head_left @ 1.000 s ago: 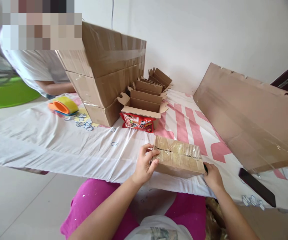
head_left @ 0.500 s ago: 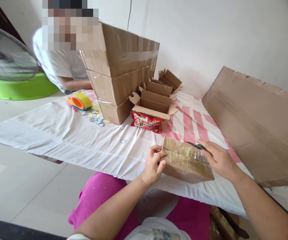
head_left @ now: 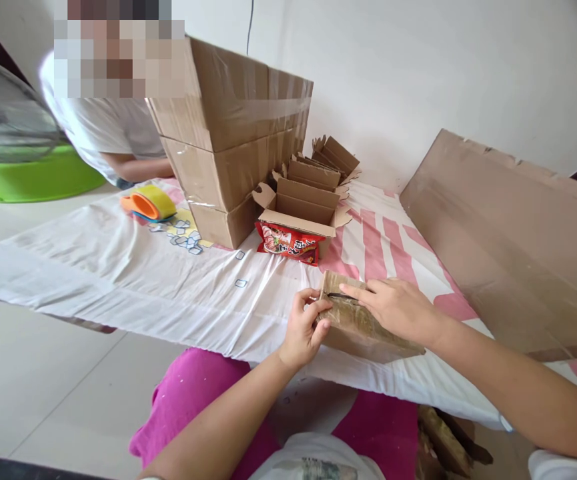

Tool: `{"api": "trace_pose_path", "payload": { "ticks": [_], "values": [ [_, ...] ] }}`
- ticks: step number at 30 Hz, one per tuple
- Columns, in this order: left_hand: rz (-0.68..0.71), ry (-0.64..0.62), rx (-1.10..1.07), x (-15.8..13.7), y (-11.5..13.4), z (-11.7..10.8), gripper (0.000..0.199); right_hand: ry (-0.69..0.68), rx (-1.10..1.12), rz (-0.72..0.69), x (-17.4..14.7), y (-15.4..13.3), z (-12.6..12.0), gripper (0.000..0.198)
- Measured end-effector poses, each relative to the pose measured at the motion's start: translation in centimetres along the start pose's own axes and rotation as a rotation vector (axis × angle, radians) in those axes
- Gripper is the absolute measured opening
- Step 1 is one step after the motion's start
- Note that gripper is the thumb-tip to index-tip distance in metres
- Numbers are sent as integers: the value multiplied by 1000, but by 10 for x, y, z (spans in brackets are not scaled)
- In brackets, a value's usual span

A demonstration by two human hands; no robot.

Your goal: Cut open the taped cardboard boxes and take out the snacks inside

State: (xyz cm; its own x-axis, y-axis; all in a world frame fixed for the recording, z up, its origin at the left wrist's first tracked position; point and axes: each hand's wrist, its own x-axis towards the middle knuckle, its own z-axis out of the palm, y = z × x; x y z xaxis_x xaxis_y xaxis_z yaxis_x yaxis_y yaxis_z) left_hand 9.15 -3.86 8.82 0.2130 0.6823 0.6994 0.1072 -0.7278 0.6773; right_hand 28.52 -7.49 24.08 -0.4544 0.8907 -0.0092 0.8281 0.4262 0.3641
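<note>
A taped brown cardboard box (head_left: 363,340) lies at the near edge of the cloth-covered table. My left hand (head_left: 305,330) is closed on its left end, thumb and fingers on the corner. Over the box top, my right hand (head_left: 398,307) is closed on a thin dark blade (head_left: 341,295), which lies along the top seam near the left end. Its handle is hidden under my palm, so its exact kind does not show. Just beyond the box, a red printed food packet (head_left: 288,243) leans against an open carton (head_left: 305,207).
Taped boxes (head_left: 233,133) are stacked at left centre, with several open cartons beside them. A large cardboard sheet or box (head_left: 513,247) stands at right. Tape rolls (head_left: 153,202) and small paper pieces (head_left: 185,237) lie left. A person (head_left: 108,127) and a fan (head_left: 8,113) are beyond.
My right hand has moved left along the box top, carrying the blade from the right end to near the left end. My left hand keeps its hold on the box.
</note>
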Motion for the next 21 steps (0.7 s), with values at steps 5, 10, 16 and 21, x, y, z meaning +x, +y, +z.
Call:
{"api": "trace_pose_path", "payload": {
  "ticks": [5, 10, 16, 21],
  "values": [
    [9, -32, 95, 2, 1, -2, 38, -156, -7, 19, -23, 14, -14, 51],
    [43, -27, 125, 2, 2, -2, 35, -238, 21, 107, -58, 35, -20, 47],
    [51, -25, 100, 3, 3, -2, 35, -317, 79, 158, -80, 51, -24, 41],
    [39, 2, 61, 3, 4, 1, 35, -253, 76, 144, -77, 52, -34, 41]
  ]
}}
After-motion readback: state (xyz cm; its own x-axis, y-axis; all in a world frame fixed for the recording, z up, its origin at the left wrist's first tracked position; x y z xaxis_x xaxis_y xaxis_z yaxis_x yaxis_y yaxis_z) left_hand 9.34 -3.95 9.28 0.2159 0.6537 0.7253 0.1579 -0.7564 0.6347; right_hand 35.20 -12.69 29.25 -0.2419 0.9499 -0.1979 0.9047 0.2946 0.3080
